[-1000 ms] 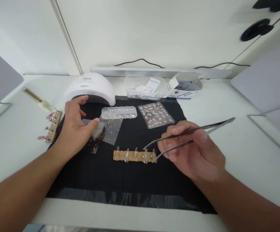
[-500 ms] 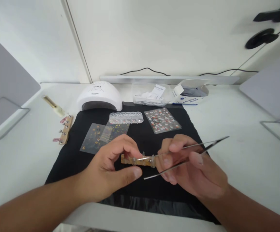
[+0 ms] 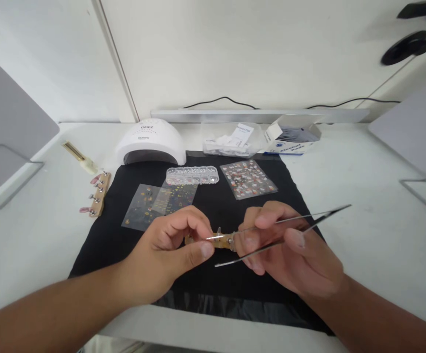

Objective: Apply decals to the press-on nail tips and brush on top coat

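The right hand was clamped on a pair of metal tweezers, whose two arms stood spread apart, their points toward the left. The left hand had its thumb and forefinger brought close together around the tip of the upper tweezer arm; whether they pinched anything there could not be told. The two hands were apart from each other, with the tan strip showing between them, partly hidden by the fingers, above the black mat. A clear pointed piece rose from that strip. Farther back on the mat lay a clear compartment case, two overlapping transparent sticker sheets and a red-and-white patterned sheet. A white domed lamp stood at the back left, and a box marked Alcohol Pads sat on the white bench beside a clear plastic tub. To the left, a second strip with metal pegs lay beside the mat.
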### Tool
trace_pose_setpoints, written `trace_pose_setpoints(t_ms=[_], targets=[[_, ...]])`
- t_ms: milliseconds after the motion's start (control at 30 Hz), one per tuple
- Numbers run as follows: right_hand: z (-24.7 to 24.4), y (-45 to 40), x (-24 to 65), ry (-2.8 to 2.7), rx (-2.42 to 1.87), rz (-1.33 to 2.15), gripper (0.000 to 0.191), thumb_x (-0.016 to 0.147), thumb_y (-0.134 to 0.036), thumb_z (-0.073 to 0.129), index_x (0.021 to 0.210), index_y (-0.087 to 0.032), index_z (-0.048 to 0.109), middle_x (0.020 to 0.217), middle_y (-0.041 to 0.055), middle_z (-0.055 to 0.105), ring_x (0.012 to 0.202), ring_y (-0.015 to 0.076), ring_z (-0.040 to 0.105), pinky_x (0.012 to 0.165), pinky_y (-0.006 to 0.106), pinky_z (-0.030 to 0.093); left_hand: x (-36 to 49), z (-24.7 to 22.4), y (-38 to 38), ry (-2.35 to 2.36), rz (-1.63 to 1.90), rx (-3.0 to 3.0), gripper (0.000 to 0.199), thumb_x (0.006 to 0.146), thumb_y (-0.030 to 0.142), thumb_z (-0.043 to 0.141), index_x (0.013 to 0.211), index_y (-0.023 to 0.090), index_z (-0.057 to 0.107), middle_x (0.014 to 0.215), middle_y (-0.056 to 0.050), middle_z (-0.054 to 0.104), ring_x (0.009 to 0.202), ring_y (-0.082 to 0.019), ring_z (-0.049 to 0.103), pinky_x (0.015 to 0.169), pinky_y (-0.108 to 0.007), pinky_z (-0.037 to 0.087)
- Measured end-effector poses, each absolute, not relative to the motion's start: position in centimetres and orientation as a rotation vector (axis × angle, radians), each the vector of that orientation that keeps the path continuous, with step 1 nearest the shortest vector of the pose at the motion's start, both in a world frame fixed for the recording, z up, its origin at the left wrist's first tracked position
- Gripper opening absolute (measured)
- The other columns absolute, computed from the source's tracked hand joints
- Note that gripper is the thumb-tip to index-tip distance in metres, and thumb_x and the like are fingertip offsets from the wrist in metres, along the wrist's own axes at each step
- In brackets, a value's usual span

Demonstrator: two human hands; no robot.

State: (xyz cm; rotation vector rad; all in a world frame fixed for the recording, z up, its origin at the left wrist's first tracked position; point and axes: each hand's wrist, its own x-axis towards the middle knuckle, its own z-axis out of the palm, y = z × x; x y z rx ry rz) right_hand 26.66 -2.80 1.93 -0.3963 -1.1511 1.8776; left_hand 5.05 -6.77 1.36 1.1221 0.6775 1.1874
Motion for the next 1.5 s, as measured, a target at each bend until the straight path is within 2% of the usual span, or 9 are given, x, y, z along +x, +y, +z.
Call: trace_pose_setpoints(t_ms=[300, 500, 633, 733, 867, 1067, 1167, 1300, 1500], targets=[[2.0, -2.6, 27.0, -1.277, -0.391, 1.707, 0.018, 0.092, -0.041, 0.072, 0.105, -0.032, 0.081, 0.081, 0.0, 0.075, 0.055, 0.0121, 0.065, 0.052, 0.028, 0.052, 4.9, 1.5, -7.3, 0.655, 1.135, 1.064, 0.003, 0.09, 0.021, 0.079, 0.088, 0.023, 0.078, 0.089, -0.001, 0.063, 0.081, -0.012, 0.054, 0.076, -0.023, 0.043], [2.1, -1.6, 28.0, -1.286, -0.396, 1.594, 0.02, 0.094, -0.041, 0.068, 0.107, -0.03, 0.08, 0.078, 0.0003, 0.072, 0.056, 0.0138, 0.064, 0.05, 0.03, 0.052, 3.1, 2.3, -5.9, 0.741, 1.392, 1.287, 0.015, 0.088, 0.012, 0.073, 0.097, 0.024, 0.076, 0.095, -0.001, 0.062, 0.087, -0.013, 0.056, 0.08, -0.024, 0.047], [2.3, -1.0, 28.4, -1.304, -0.467, 1.485, 0.02, 0.092, -0.044, 0.07, 0.102, -0.031, 0.082, 0.074, 0.0027, 0.072, 0.051, 0.0137, 0.059, 0.045, 0.03, 0.05, 0.0, 2.2, -2.9, 1.083, 1.637, 1.451, 0.021, 0.087, 0.015, 0.07, 0.105, 0.025, 0.066, 0.104, -0.001, 0.063, 0.093, -0.015, 0.058, 0.084, -0.026, 0.048], [2.5, -0.7, 28.5, -1.276, -0.548, 1.445, 0.019, 0.087, -0.046, 0.075, 0.097, -0.033, 0.084, 0.071, 0.0026, 0.072, 0.05, 0.014, 0.057, 0.044, 0.03, 0.049, -1.8, 1.5, -1.0, 1.635, 1.379, 1.666, 0.042, 0.087, 0.027, 0.064, 0.127, 0.024, 0.051, 0.118, -0.007, 0.062, 0.104, -0.02, 0.06, 0.091, -0.035, 0.051], [2.3, -0.2, 28.8, -1.229, -0.594, 1.455, 0.019, 0.083, -0.048, 0.08, 0.094, -0.033, 0.084, 0.07, 0.0016, 0.073, 0.05, 0.0143, 0.06, 0.044, 0.031, 0.048, -1.7, 0.7, -0.1, 1.799, 1.055, 1.74, 0.069, 0.079, 0.034, 0.076, 0.142, 0.021, 0.05, 0.119, -0.012, 0.067, 0.113, -0.032, 0.06, 0.102, -0.053, 0.046], [1.9, 0.0, 29.0, -1.182, -0.637, 1.483, 0.017, 0.085, -0.046, 0.08, 0.094, -0.033, 0.082, 0.078, 0.0013, 0.077, 0.053, 0.0148, 0.064, 0.045, 0.031, 0.048, 0.6, 0.8, -0.1, 1.899, 0.824, 1.798, 0.081, 0.074, 0.034, 0.081, 0.148, 0.018, 0.052, 0.107, -0.013, 0.07, 0.113, -0.043, 0.057, 0.104, -0.067, 0.036], [2.1, -0.2, 28.9, -1.169, -0.64, 1.505, 0.017, 0.083, -0.046, 0.082, 0.093, -0.032, 0.083, 0.074, 0.0, 0.076, 0.051, 0.0142, 0.064, 0.046, 0.03, 0.049, 1.0, 0.4, 0.2, 1.852, 0.834, 1.799, 0.078, 0.074, 0.025, 0.08, 0.146, 0.019, 0.053, 0.094, -0.007, 0.068, 0.103, -0.037, 0.059, 0.1, -0.061, 0.04], [2.4, -0.4, 28.8, -1.173, -0.614, 1.489, 0.017, 0.085, -0.046, 0.081, 0.094, -0.032, 0.083, 0.075, -0.0004, 0.077, 0.049, 0.0136, 0.063, 0.046, 0.03, 0.05, 0.9, -0.3, 0.2, 1.672, 0.957, 1.747, 0.068, 0.08, 0.013, 0.069, 0.146, 0.021, 0.05, 0.083, 0.001, 0.06, 0.084, -0.022, 0.059, 0.089, -0.043, 0.048], [3.1, -0.7, 28.8, -1.228, -0.397, 1.414, 0.018, 0.09, -0.038, 0.075, 0.103, -0.03, 0.084, 0.078, -0.0003, 0.08, 0.054, 0.0148, 0.067, 0.059, 0.032, 0.061, 1.4, 0.0, -1.1, 1.318, 1.266, 1.611, 0.057, 0.094, 0.029, 0.064, 0.145, 0.022, 0.041, 0.081, 0.004, 0.055, 0.067, -0.012, 0.054, 0.06, -0.024, 0.046]])
